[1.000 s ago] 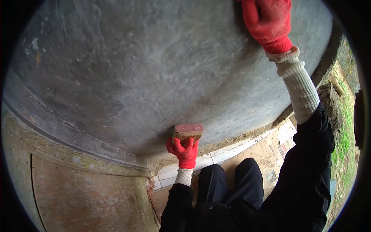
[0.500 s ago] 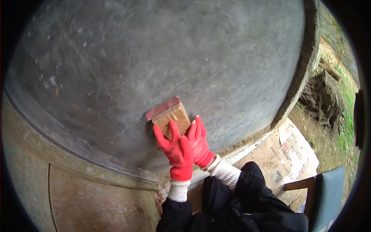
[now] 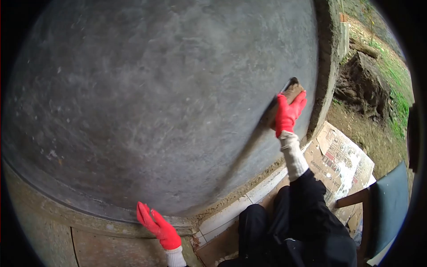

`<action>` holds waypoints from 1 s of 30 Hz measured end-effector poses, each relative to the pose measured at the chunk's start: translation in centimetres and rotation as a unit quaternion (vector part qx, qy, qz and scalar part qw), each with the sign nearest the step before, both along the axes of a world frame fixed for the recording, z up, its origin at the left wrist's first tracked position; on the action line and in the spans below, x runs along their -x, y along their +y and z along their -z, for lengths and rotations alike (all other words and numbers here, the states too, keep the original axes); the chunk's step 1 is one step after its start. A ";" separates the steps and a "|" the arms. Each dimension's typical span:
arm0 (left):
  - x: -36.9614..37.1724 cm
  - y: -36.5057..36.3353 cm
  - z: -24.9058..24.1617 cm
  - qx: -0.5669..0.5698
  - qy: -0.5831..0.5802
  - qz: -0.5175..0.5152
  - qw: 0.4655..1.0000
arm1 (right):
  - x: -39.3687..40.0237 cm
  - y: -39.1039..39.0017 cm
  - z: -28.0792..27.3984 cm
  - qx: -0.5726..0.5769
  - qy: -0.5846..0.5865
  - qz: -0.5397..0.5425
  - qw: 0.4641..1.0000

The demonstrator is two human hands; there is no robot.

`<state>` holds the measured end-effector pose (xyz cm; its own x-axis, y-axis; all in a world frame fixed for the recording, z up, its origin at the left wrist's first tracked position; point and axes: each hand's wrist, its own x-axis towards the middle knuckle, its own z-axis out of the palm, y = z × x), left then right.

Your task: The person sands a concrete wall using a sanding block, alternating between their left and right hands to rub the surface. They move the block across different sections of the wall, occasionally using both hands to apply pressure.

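My right hand (image 3: 288,113), in a red glove, is closed on a brown block (image 3: 293,91) with a dark edge. Tilted, the block sits near the right side of a large, smooth grey cement surface (image 3: 169,107), and a long dark shadow runs down from it. Low in the view, my left hand (image 3: 159,226), also red-gloved, holds nothing. Its thumb stands apart from the fingers, beside the lower edge of the grey surface.
A rough cement border (image 3: 327,58) edges the grey surface on the right. Flattened cardboard (image 3: 340,155) lies by my knees, with a chair (image 3: 387,209) beside it. White tiles (image 3: 227,216) run along the lower edge. Beyond are a dark earthy lump (image 3: 362,84) and grass.
My right hand has carried the block up and to the right across the grey surface. My left hand has come off the block and moved down to the left. The view has shifted slightly.
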<state>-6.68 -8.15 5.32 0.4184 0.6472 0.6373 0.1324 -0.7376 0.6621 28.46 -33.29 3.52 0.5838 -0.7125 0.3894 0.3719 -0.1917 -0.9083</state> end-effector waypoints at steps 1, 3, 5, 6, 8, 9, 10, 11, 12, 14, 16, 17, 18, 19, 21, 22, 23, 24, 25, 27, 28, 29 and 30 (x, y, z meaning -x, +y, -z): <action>-1.2 -1.0 -0.4 0.009 -0.008 0.008 1.000 | 0.6 1.1 0.6 0.066 -0.025 0.017 0.997; -5.1 -2.4 -0.7 -0.120 -0.001 0.035 0.992 | 3.9 5.2 2.1 0.261 -0.124 0.060 0.955; -9.4 -4.8 -1.6 -0.262 0.006 0.056 0.963 | 7.1 14.2 13.5 0.243 -0.116 -0.323 0.907; -10.5 -5.2 -1.9 -0.267 0.008 0.064 0.961 | 9.8 12.5 8.3 0.399 -0.254 -0.417 0.776; -12.9 -5.0 -2.7 -0.377 0.004 0.121 0.918 | 8.9 9.7 7.0 0.471 -0.343 -0.350 0.734; -13.0 -3.5 -2.8 -0.437 0.007 0.102 0.893 | 8.5 8.2 6.2 0.536 -0.425 -0.284 0.672; -12.6 -2.0 -3.2 -0.444 0.007 0.105 0.890 | 7.2 5.9 5.5 0.457 -0.371 -0.270 0.762; -12.0 -0.5 -3.5 -0.463 0.028 0.074 0.883 | 5.1 3.0 4.6 0.369 -0.310 -0.255 0.838; -11.3 0.7 -3.6 -0.480 0.050 0.043 0.875 | 2.3 0.4 5.1 0.381 -0.235 -0.169 0.878; -10.2 3.0 -3.3 -0.499 0.076 0.030 0.862 | -3.9 -2.7 6.7 0.160 -0.068 0.041 0.984; -10.8 3.1 -2.9 -0.515 0.102 0.019 0.851 | -7.7 -6.4 5.4 -0.063 0.000 0.048 0.997; -11.5 2.6 -2.7 -0.526 0.091 0.053 0.844 | -6.5 -6.5 4.7 -0.035 0.003 0.017 0.999; -12.7 2.0 -2.6 -0.537 0.074 0.086 0.836 | -5.0 -5.6 4.1 -0.010 0.002 -0.011 1.000; -14.3 0.8 -2.5 -0.540 0.068 0.088 0.834 | -3.2 -3.2 5.2 0.115 0.000 -0.013 0.993; -17.0 -1.7 -2.6 -0.552 0.049 0.158 0.817 | 2.1 2.0 7.6 0.282 -0.190 -0.110 0.934; -17.6 -2.2 -2.7 -0.555 0.053 0.162 0.814 | 4.4 3.4 7.6 0.332 -0.254 -0.222 0.881; -18.2 -2.6 -2.9 -0.561 0.066 0.162 0.809 | 4.8 3.6 7.5 0.406 -0.345 -0.233 0.814; -19.0 -2.9 -3.0 -0.567 0.075 0.161 0.804 | 4.5 3.5 7.3 0.475 -0.432 -0.235 0.730; -19.3 -2.8 -3.5 -0.571 0.073 0.164 0.801 | 3.5 2.8 7.3 0.473 -0.431 -0.229 0.734; -18.8 -1.6 -4.6 -0.644 0.083 0.102 0.754 | 1.2 -0.8 5.8 0.370 -0.330 -0.187 0.848; -18.8 -0.7 -4.7 -0.644 0.084 0.105 0.753 | -0.4 -2.2 6.6 0.303 -0.232 -0.125 0.916; -18.8 0.2 -4.8 -0.663 0.124 0.055 0.737 | -2.2 -3.5 7.7 0.228 -0.129 -0.060 0.963; -19.0 0.7 -4.7 -0.678 0.161 0.003 0.717 | -4.2 -4.8 8.8 0.096 -0.047 -0.019 0.994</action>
<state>12.30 -7.45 10.00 0.6850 -0.4788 0.5491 0.1117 -0.6758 -0.7286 32.70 -38.09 -5.25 0.5630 -0.5974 0.5711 0.4642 -0.3431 -0.8166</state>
